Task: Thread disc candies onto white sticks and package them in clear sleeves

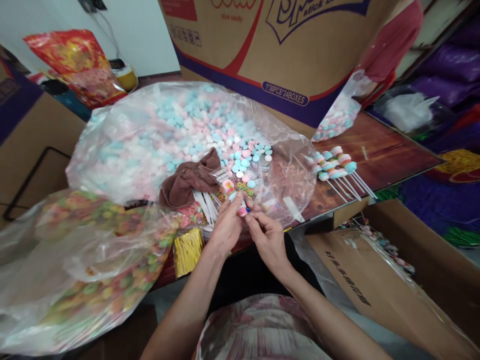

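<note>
Far left of the hands sits a big clear plastic bag of ring-shaped colourful candies (86, 270), then a bundle of shiny gold twist ties (187, 251), kept close for grabbing. The left hand (227, 225) and right hand (267, 237) meet, fingertips pinching a small pink round candy (243, 211) between them. Further right lie finished pastel candy sticks (337, 167), out of the way
</note>
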Action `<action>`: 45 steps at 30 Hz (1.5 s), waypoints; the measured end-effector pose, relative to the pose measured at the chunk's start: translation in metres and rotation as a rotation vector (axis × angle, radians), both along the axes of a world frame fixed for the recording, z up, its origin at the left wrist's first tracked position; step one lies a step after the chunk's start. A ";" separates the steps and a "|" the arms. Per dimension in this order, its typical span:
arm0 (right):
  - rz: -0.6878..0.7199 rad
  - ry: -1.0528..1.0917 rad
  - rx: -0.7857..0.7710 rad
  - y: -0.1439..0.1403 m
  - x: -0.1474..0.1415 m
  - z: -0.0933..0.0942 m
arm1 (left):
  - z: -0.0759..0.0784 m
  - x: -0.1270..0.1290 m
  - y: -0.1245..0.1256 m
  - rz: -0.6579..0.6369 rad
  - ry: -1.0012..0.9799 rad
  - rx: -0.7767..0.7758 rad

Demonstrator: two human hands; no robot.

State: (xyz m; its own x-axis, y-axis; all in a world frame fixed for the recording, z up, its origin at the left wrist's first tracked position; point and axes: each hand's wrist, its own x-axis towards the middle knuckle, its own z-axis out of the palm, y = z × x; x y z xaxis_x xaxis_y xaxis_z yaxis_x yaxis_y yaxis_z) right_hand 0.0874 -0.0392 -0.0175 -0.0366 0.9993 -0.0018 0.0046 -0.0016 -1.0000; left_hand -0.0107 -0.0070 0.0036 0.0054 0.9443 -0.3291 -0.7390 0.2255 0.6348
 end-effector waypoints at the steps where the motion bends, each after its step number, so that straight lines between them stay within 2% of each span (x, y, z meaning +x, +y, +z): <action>1: -0.040 -0.024 0.020 0.001 -0.003 0.000 | -0.001 0.003 -0.002 -0.009 -0.006 0.009; 4: -0.060 -0.042 0.051 0.006 -0.005 0.002 | -0.003 0.004 -0.003 -0.027 -0.014 0.012; 9: 0.249 -0.016 -0.082 -0.001 0.014 0.014 | 0.001 -0.021 0.007 0.052 0.011 -0.043; 12: 0.329 0.087 -0.221 -0.008 0.021 0.013 | 0.002 -0.027 0.006 0.074 0.016 -0.027; 15: 0.264 0.184 -0.254 -0.008 0.015 0.006 | -0.001 -0.019 -0.001 -0.018 0.035 -0.017; 19: 0.178 0.170 -0.117 0.001 0.002 0.002 | -0.006 -0.008 -0.011 -0.077 0.054 -0.003; 23: 0.193 0.105 -0.047 0.001 0.001 0.007 | -0.004 -0.016 -0.015 -0.139 0.114 -0.012; 25: 0.193 0.080 -0.034 -0.002 0.003 0.009 | -0.003 -0.023 -0.014 -0.122 0.119 -0.009; 29: 0.213 0.014 -0.020 -0.008 0.004 0.007 | -0.003 -0.029 -0.011 -0.008 0.111 -0.018; 37: 0.230 0.009 0.008 -0.005 0.001 0.003 | -0.003 -0.010 -0.015 0.021 0.083 -0.032; 42: 0.236 0.013 -0.038 -0.001 0.002 0.006 | 0.000 -0.006 -0.018 0.110 0.079 -0.055; 45: 0.183 0.045 -0.116 0.006 -0.001 0.011 | 0.000 -0.005 -0.022 0.067 0.081 -0.033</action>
State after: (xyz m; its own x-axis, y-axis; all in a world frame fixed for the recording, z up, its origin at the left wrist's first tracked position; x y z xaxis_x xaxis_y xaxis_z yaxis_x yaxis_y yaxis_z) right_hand 0.0865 -0.0328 -0.0068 -0.2199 0.9692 -0.1107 -0.0293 -0.1200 -0.9923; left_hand -0.0157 -0.0294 0.0033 -0.0849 0.9303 -0.3568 -0.6997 0.1993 0.6861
